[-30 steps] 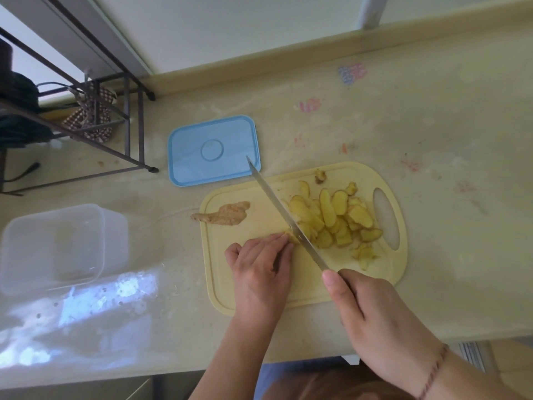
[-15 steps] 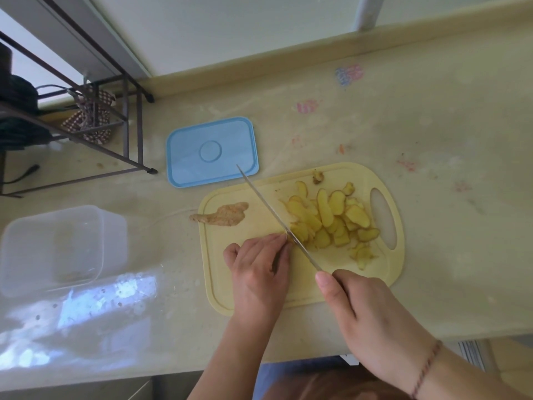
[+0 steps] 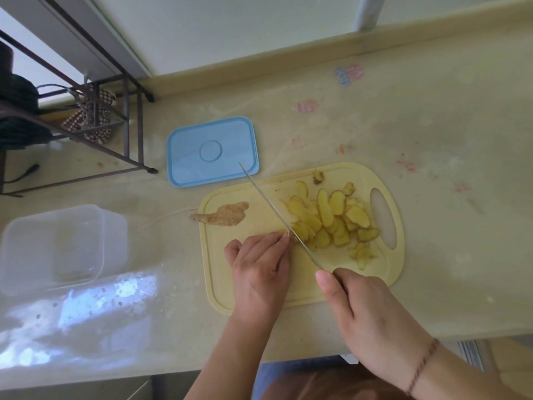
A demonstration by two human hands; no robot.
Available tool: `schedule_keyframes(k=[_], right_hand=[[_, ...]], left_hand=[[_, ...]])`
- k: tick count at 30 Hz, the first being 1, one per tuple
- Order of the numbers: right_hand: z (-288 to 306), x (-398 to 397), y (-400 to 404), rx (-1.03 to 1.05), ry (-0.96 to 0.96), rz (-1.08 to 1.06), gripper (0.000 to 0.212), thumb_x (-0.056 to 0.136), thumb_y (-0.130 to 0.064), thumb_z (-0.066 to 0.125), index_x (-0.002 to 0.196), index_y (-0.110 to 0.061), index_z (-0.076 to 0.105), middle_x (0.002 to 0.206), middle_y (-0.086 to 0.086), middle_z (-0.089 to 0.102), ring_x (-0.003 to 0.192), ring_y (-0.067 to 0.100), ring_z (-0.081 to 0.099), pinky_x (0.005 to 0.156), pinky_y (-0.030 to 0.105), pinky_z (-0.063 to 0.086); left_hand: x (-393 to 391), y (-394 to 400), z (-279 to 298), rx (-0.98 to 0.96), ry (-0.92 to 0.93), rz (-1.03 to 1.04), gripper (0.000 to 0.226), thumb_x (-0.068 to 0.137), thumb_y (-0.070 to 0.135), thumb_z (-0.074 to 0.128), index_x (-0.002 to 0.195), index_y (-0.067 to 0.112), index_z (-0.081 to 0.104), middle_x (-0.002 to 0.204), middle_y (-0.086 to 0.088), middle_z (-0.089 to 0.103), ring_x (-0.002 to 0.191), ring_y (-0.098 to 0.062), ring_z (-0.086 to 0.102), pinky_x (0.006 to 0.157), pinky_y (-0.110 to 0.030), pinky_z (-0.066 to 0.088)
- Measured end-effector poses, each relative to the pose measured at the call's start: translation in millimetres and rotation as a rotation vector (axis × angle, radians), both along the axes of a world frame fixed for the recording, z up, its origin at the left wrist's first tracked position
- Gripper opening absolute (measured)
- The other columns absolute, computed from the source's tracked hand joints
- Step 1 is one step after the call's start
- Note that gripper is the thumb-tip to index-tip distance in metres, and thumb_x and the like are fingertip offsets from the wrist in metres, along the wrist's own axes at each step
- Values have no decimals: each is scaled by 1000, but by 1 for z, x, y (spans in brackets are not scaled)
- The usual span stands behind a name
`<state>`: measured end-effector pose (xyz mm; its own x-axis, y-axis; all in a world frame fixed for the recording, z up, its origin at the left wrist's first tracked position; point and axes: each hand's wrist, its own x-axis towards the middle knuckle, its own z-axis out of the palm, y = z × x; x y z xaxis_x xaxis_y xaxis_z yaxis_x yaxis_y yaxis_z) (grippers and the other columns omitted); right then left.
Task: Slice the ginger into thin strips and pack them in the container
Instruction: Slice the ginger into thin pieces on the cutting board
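Ginger slices (image 3: 331,217), pale yellow and oval, lay heaped on the right half of a cream cutting board (image 3: 259,295), with a brownish peel strip (image 3: 223,215) at its left edge. No writing was legible anywhere. Left of the board, a clear plastic container (image 3: 57,246) looked empty; its blue lid (image 3: 212,151) lay separately. The left hand (image 3: 259,264) curled over a hidden piece; the right hand (image 3: 372,321) gripped a knife (image 3: 277,217).

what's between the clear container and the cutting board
In the head view, only bare countertop separates the clear container from the cutting board; a ginger peel overhangs the board's left edge.
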<state>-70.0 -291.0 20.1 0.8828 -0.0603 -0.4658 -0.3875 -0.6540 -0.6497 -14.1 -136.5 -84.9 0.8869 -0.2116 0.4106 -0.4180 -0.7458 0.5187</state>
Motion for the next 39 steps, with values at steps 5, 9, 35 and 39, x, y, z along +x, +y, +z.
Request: schedule_keyframes(k=[5,9,35,39], right_hand=[[-2,1,0,-6,-1,6,58,80,-68,11,64,-22,42,51,-3,44,52,9,47,50,23,35],[-4,4,0,-10,-1,8,59,79,-68,10,62,-21,41,51,-3,44,49,11,44,50,23,35],[-29,15,-3,88,18,-35,62,85,-66,16,62,-17,45,51,-4,44,49,9,44,53,25,38],[-21,4,-4,83,17,-80,60,85,-65,19,61,-17,45,50,-3,46,50,10,46,55,28,40]], left_hand=[[0,1,-1,0,-8,-5,14,90,16,67,88,16,80,96,8,76,83,-13,67,73,-41,35],[1,1,-2,1,-36,-15,12,90,15,69,86,15,80,96,6,77,83,-14,68,72,-41,36],[-4,0,-10,-71,-25,48,4,84,13,78,87,14,80,95,5,76,83,-13,69,73,-43,41],[-4,2,-8,-75,-2,53,5,84,14,78,89,15,80,95,7,76,85,-10,68,75,-41,41]])
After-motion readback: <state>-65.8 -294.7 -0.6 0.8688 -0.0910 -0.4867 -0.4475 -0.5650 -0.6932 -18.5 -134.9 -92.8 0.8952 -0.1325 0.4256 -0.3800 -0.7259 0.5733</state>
